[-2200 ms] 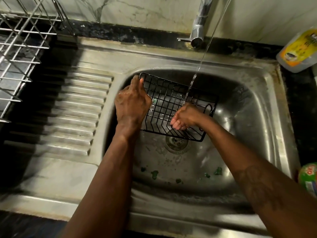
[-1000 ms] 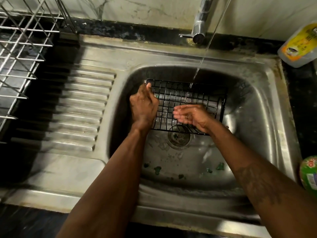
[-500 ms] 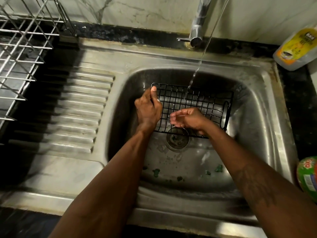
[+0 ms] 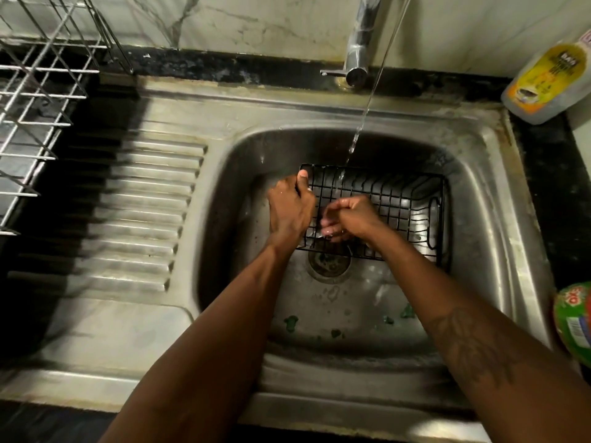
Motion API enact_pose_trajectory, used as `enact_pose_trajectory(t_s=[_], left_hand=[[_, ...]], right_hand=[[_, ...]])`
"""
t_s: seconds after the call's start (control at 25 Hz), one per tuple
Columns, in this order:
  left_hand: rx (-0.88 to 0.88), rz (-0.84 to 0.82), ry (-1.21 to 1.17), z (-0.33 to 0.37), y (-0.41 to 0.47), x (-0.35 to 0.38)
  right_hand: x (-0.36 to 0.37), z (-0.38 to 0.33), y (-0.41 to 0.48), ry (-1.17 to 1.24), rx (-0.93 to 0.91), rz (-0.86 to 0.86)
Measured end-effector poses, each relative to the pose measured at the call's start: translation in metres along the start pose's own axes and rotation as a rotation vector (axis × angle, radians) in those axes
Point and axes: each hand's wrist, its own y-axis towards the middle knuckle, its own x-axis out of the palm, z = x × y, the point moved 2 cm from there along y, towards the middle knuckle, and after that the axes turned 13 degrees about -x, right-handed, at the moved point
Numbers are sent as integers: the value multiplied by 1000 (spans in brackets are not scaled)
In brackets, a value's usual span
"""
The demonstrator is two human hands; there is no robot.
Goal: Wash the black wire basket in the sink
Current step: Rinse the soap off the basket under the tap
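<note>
Since two seconds ago the black wire basket has been swung square under the water stream, mid-frame in the sink. Its left rim is gripped by the left hand, thumb on top. The right hand is curled onto the mesh, though a pinch cannot be told. Rubbing and rinsing are judged underway.

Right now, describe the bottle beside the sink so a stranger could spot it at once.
Find the stainless steel sink, follow its rim to the back right corner, right of the chrome tap. There on the black counter sits a clear plastic bottle with a yellow label; the round green and red pack sits nearer the front.
</note>
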Motion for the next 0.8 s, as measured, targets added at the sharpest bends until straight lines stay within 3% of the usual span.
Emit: enact_pose_trajectory(t_s=[0.12,0.4,0.48,0.64,0.8], left_hand=[[40,-53,88,0,-3,10],[-29,-180,282,2,14,18],[13,-230,375,8,16,20],[119,-316,443,7,15,17],[183,-333,501,7,10,12]], right_hand=[[-8,-9,4,-164,-272,412],[0,-23,-3,-409,-699,575],[-2,-26,-2,-569,-792,527],[11,-30,6,-1185,-665,289],[-10,-39,6,-1129,-572,86]])
